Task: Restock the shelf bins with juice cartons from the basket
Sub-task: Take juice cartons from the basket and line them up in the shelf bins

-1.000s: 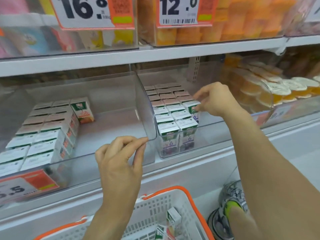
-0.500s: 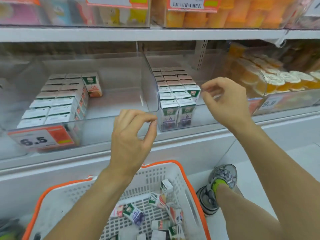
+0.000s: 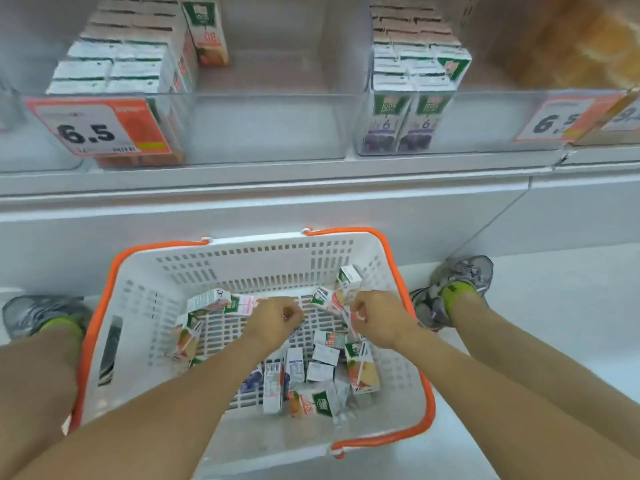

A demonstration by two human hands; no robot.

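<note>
Both hands were down inside the white basket (image 3: 145,306) with the orange rim. The left hand (image 3: 273,322) had its fingers curled in, and I could not tell if it held anything. Just to its right, the right hand (image 3: 375,322) had its fingers curled around a small juice carton (image 3: 332,299), holding it up off the basket floor. More loose cartons (image 3: 322,375) lay below and between the two hands, some flat and some tipped. Far above the hands, on the shelf (image 3: 277,174), stood two clear bins. The left bin (image 3: 263,129) and the right bin (image 3: 485,119) each had neat rows of cartons.
</note>
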